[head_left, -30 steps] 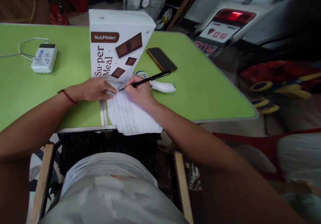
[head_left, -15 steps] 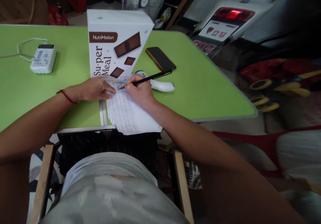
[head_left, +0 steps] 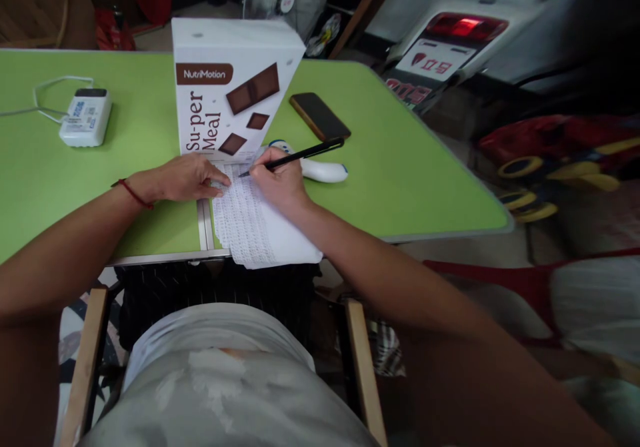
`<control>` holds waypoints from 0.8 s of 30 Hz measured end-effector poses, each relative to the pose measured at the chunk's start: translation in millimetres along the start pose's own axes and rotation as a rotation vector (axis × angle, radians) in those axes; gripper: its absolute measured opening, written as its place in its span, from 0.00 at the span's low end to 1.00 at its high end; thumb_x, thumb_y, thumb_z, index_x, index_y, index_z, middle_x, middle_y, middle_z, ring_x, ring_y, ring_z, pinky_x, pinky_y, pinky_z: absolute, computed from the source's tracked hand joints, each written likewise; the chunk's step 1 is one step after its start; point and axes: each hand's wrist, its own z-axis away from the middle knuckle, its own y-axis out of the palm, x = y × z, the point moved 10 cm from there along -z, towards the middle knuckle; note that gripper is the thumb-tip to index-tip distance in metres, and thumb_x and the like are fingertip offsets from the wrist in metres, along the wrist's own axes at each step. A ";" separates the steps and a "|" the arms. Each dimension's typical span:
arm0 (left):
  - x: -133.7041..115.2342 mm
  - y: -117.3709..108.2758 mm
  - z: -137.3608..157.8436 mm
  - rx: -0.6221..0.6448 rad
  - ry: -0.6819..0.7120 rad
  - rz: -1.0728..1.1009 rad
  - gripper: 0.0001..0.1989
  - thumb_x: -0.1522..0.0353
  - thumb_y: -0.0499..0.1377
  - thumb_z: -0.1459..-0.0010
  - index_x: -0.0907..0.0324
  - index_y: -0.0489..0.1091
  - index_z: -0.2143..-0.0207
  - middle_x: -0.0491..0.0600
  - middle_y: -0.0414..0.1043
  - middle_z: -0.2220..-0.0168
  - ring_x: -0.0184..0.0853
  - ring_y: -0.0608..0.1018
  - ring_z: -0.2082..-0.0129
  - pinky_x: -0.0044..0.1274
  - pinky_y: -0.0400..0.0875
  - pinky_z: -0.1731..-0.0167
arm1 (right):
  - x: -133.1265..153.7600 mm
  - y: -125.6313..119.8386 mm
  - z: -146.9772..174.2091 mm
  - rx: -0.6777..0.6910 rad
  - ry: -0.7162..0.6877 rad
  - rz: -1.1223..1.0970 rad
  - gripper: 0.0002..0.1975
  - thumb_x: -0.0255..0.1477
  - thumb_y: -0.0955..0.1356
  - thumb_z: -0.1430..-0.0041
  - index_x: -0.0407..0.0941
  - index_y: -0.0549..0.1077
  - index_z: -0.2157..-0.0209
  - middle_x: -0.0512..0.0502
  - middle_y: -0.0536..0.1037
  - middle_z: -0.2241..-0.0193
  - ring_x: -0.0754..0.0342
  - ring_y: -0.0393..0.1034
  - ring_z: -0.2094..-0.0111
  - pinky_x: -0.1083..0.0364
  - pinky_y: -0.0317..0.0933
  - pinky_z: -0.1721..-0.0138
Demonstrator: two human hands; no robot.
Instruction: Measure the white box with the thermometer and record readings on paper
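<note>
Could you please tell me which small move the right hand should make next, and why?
I would suggest a short pen stroke: the right hand already grips the pen with its tip at the upper part of the written paper, and the left hand lies at the paper's upper left, probably steadying it.

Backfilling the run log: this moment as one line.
left hand: at left edge of written paper | right hand: holding black pen, tip at paper | behind paper: standing white box | right of box: phone

Black pen (head_left: 305,153); white paper (head_left: 295,237), dark script rows; green table (head_left: 395,187); white-and-brown box (head_left: 205,113).
</note>
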 end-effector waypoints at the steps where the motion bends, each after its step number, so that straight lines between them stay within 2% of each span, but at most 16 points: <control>1: 0.4 -0.1 -0.2 -0.002 -0.001 0.000 0.14 0.69 0.63 0.41 0.61 0.81 0.53 0.43 0.74 0.80 0.30 0.73 0.77 0.23 0.67 0.64 | -1.1 -1.3 -0.2 -0.015 0.004 -0.004 0.10 0.21 0.66 0.51 0.48 0.62 0.79 0.56 0.62 0.80 0.58 0.58 0.76 0.54 0.57 0.71; 13: -1.3 0.6 0.4 0.014 0.006 -0.052 0.14 0.68 0.62 0.40 0.60 0.81 0.52 0.43 0.75 0.79 0.28 0.73 0.77 0.20 0.64 0.69 | -0.4 3.7 -0.5 0.047 -0.001 -0.012 0.12 0.20 0.66 0.52 0.48 0.61 0.80 0.57 0.61 0.81 0.59 0.57 0.77 0.54 0.58 0.71; 18: -1.1 -0.5 0.0 0.008 0.009 -0.028 0.14 0.68 0.63 0.40 0.61 0.81 0.53 0.42 0.73 0.80 0.28 0.71 0.79 0.21 0.64 0.69 | -0.5 0.9 -0.2 0.007 -0.006 -0.012 0.10 0.22 0.66 0.51 0.48 0.61 0.79 0.56 0.61 0.81 0.59 0.57 0.76 0.54 0.58 0.72; 24: -1.2 -0.9 -0.2 0.005 0.009 -0.041 0.14 0.69 0.63 0.40 0.61 0.81 0.53 0.42 0.72 0.81 0.27 0.70 0.80 0.21 0.62 0.70 | 2.1 2.4 1.6 0.021 0.021 -0.013 0.10 0.21 0.66 0.53 0.48 0.61 0.79 0.56 0.62 0.81 0.59 0.57 0.76 0.54 0.58 0.71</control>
